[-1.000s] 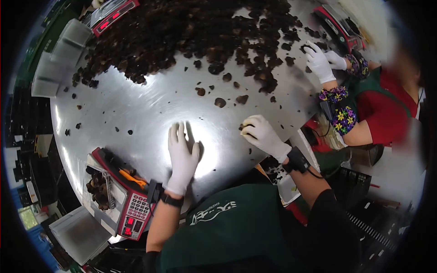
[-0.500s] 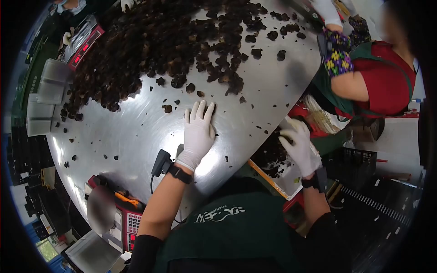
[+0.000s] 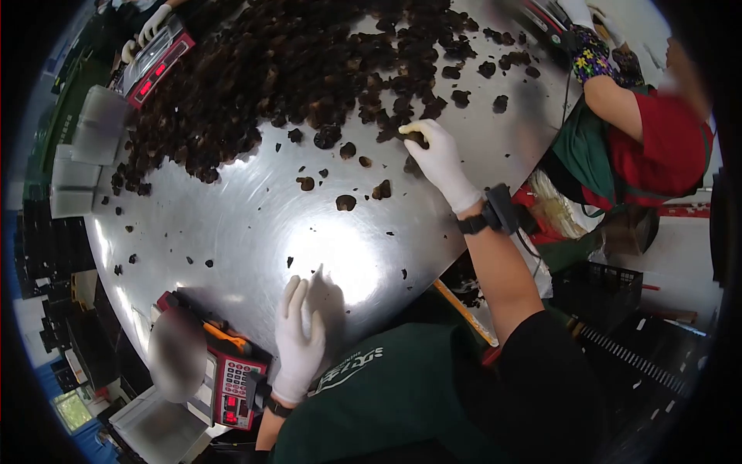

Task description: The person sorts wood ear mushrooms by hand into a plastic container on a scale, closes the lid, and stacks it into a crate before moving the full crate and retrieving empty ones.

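A large pile of dark brown, fungus-like pieces (image 3: 294, 69) covers the far part of the shiny metal table (image 3: 193, 232). My right hand (image 3: 437, 155), in a white glove, reaches to the pile's near edge, thumb and fingers closed round a dark piece (image 3: 417, 139). Nearer my body, my left hand (image 3: 300, 332), also gloved, is held above the table's near edge with its fingers apart and nothing in it. Several loose pieces lie between the hands, among them a round one (image 3: 345, 203).
Near left stands a red scale (image 3: 236, 383). Another scale (image 3: 158, 66) and clear plastic trays (image 3: 100, 124) are at far left, beside a person's gloved hand (image 3: 154, 23). A co-worker in red (image 3: 661, 139) stands at right. A white tray (image 3: 479, 309) sits below the table's right edge.
My right hand has moved from the tray up to the pile and closed on a piece. My left hand has drawn back toward my body. Two more loose pieces lie on the mid-table.
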The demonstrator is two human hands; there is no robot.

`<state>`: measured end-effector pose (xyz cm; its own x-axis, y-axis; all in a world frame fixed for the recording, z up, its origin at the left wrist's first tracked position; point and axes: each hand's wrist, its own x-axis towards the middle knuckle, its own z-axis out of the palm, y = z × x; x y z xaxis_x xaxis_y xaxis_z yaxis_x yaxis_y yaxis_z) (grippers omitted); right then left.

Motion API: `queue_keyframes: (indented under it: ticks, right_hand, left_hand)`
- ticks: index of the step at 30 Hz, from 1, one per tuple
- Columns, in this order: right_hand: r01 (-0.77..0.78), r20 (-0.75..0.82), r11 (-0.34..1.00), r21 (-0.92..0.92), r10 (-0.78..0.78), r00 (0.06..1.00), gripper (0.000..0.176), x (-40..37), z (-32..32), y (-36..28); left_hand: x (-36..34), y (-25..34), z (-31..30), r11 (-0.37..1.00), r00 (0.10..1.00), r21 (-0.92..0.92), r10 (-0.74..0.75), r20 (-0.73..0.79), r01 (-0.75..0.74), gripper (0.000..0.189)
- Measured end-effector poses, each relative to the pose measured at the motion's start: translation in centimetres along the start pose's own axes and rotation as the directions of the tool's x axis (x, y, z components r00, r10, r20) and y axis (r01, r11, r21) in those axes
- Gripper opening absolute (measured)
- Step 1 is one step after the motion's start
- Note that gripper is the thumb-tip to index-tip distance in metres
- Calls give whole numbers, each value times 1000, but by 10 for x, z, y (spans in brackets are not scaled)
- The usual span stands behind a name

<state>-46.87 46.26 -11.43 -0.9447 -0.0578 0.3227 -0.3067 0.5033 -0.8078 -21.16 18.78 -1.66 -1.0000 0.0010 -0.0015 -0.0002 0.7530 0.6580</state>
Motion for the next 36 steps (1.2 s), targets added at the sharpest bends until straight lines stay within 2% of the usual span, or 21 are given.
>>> queue_keyframes:
  ticks: [3, 6, 7, 10, 14, 15, 16, 18, 19, 20, 21, 22, 24, 27, 29, 30, 32, 33, 34, 36]
  right_hand:
    - [-90, 34, 996, 24, 89, 995, 21, -24, -6, -26]
    - [47, 124, 995, -84, -36, 992, 22, -52, 7, -49]
    - [159, 173, 961, -226, -121, 977, 23, -58, 17, -48]
    - [92, 311, 972, -217, -20, 950, 21, -54, 30, -43]
    - [110, 360, 961, -253, -12, 933, 19, -37, 38, -36]
    - [120, 344, 982, -148, -62, 937, 19, -35, 37, -37]
    - [2, 374, 1000, 18, -8, 928, 21, -35, 36, -46]
    - [-246, 488, 966, 76, 179, 854, 24, -34, 43, -77]
    - [-429, 561, 875, 223, 245, 791, 22, -36, 52, -99]
    - [-570, 642, 775, 273, 295, 708, 19, -36, 62, -111]
    - [-632, 688, 695, 343, 273, 673, 18, -41, 76, -122]
    - [-673, 714, 660, 334, 289, 638, 16, -45, 96, -136]
    - [-667, 778, 678, 309, 224, 587, 16, -58, 135, -182]
    - [-419, 864, 848, 325, -85, 497, 15, -71, 173, -281]
    - [-276, 857, 864, 420, -277, 436, 18, -79, 196, -347]
    - [-171, 752, 786, 594, -468, 464, 21, -87, 222, -362]
    - [63, 646, 750, 658, -606, 464, 23, -101, 263, -399]
    - [110, 563, 671, 733, -689, 456, 23, -111, 275, -417]
    - [163, 547, 641, 750, -740, 392, 25, -117, 287, -427]
    - [474, 525, 557, 681, -824, 214, 24, -129, 312, -433]
  left_hand:
    - [-29, -4, -10, 992, 991, -16, -122, -61, 122, 55]
    - [-47, -11, -7, 985, 982, -32, -169, -89, 167, 55]
    - [-50, -11, -6, 984, 981, -32, -178, -80, 176, 55]
    - [-54, -6, -5, 986, 984, -39, -162, -70, 160, 55]
    - [-66, 2, -12, 985, 977, -31, -174, -124, 172, 52]
    - [-72, 2, -13, 982, 971, -41, -189, -148, 185, 51]
    - [-79, 1, -15, 976, 959, -47, -216, -185, 211, 50]
    - [-101, -4, -23, 950, 910, -65, -311, -276, 305, 45]
    - [-112, -7, -25, 941, 889, -84, -337, -309, 327, 46]
    - [-121, -9, -27, 932, 866, -107, -360, -346, 345, 47]
    - [-131, -9, -28, 923, 845, -118, -384, -372, 367, 46]
    - [-137, -11, -28, 916, 829, -137, -399, -392, 377, 45]
    - [-152, -11, -31, 896, 791, -171, -443, -422, 410, 42]
    - [-169, -15, -32, 879, 752, -207, -476, -455, 430, 40]
    - [-177, -16, -36, 874, 717, -210, -481, -504, 439, 40]
    - [-179, -18, -39, 874, 707, -213, -480, -519, 437, 40]
    - [-185, -20, -46, 878, 673, -226, -471, -571, 423, 40]
    - [-187, -21, -51, 880, 659, -230, -466, -590, 416, 41]
    - [-188, -24, -55, 884, 647, -234, -458, -610, 405, 41]
    - [-193, -32, -61, 880, 620, -227, -457, -637, 416, 43]
